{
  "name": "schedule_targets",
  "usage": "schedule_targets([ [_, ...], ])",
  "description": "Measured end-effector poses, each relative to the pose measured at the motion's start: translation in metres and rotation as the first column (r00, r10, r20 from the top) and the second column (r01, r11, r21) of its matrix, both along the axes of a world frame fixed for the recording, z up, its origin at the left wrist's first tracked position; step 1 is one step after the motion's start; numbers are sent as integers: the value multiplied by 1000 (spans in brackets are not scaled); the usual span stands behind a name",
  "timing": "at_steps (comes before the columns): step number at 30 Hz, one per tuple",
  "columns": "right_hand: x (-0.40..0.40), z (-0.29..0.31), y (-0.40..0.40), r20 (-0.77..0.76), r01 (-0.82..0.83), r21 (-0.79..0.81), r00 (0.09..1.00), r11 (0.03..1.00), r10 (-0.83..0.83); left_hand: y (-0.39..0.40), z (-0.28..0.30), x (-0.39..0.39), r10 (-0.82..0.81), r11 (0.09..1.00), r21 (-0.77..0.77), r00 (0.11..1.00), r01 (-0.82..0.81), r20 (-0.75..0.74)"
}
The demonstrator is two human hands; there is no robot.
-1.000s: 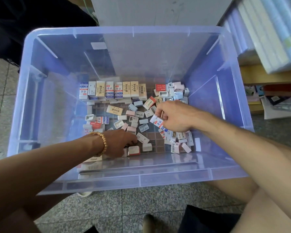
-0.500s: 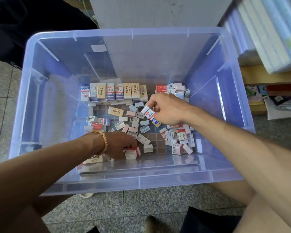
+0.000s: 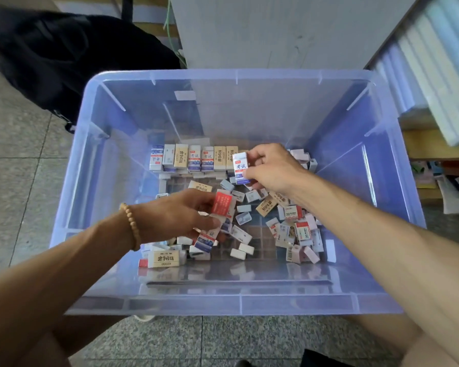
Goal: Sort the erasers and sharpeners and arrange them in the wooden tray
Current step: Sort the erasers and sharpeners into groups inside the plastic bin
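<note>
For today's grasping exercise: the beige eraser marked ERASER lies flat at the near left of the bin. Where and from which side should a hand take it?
Take the beige eraser by its two long edges, near the middle, coming from above. It lies flat, label up, long axis left to right. Its far edge abuts small pieces, and its near edge faces the bin wall, so a side approach looks cramped.

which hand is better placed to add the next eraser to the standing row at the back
Right. The right hand already pinches a blue-and-white eraser upright beside the right end of the standing row. The left hand holds a red eraser nearer the middle, farther from the row.
</note>
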State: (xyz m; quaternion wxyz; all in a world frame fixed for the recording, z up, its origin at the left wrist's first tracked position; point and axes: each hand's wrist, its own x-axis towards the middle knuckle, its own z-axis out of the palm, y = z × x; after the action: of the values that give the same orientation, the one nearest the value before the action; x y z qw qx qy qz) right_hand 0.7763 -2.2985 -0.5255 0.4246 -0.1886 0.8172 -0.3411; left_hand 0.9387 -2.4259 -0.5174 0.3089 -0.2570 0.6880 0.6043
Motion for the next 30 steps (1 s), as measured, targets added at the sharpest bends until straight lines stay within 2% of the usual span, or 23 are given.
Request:
schedule_targets([
  [4, 2, -11, -29, 45, 130, -33, 991, 991, -129, -8, 11, 15, 243, 970, 2, 970, -243, 11],
  [8, 10, -34, -68, -7, 124, 42, 992, 991, -124, -11, 10, 13, 427, 904, -7, 903, -427, 38],
  [12, 14, -54, -92, -76, 189, 90, 980, 978, -182, -15, 6, 7, 547, 837, 7, 836, -547, 42],
  [17, 12, -60, -95, -335, 73, 204, 942, 976, -1, -17, 9, 3, 572, 819, 27, 819, -573, 51],
  [20, 12, -49, -80, -483, -57, 197, 863, 979, 148, -17, 10, 2, 589, 806, 34, 806, -591, 53],
  [22, 16, -33, -66, -416, -101, 57, 902, 993, 116, -17, 10, 1, 587, 808, 37, 808, -589, 47],
  [24, 24, -13, -51, -130, -112, -55, 986, 992, 104, -17, 10, 1, 582, 810, 64, 813, -583, 35],
  [25, 28, -5, -44, 13, -141, -70, 990, 988, 142, -17, 10, 0, 567, 820, 78, 824, -567, 23],
  [26, 32, -1, -36, 77, -187, -67, 978, 980, 191, -17, 11, 0, 539, 839, 78, 842, -538, 9],
  [28, 35, -1, -28, 63, -210, -64, 975, 975, 214, -16, 12, -2, 469, 883, 25, 883, -469, -22],
  [30, 37, -3, -26, 73, -146, -87, 986, 986, 152, -15, 14, -5, 407, 908, -84, 912, -410, -59],
])
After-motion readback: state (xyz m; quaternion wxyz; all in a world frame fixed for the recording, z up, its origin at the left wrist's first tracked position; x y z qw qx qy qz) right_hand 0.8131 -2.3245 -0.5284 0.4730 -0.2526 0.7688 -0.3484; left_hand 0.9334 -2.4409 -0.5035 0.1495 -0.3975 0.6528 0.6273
